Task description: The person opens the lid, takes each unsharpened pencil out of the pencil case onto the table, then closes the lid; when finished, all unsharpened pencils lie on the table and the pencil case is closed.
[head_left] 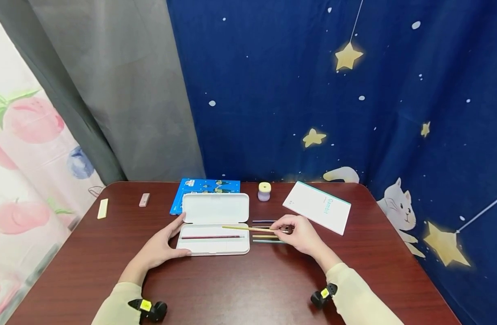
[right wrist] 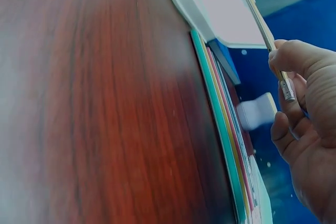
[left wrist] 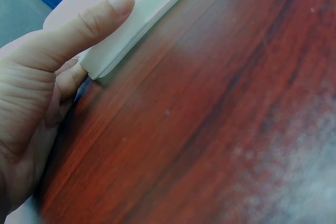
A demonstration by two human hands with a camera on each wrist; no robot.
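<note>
On the counter [head_left: 232,289], my white pencil case [head_left: 215,208] lies open, my left hand [head_left: 162,246] gripping its left end; were that grip to loosen, a bump could slide it. My right hand [head_left: 300,232] pinches a yellow pencil [head_left: 248,229] near its eraser end, the length reaching over the case's right rim; held so far back, it could swivel, catch that rim, or knock the dark red pencil [head_left: 211,237] lying inside

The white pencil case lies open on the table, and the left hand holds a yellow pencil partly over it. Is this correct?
Not quite: in the head view the right hand, not the left hand, holds the yellow pencil partly over the open pencil case.
</note>
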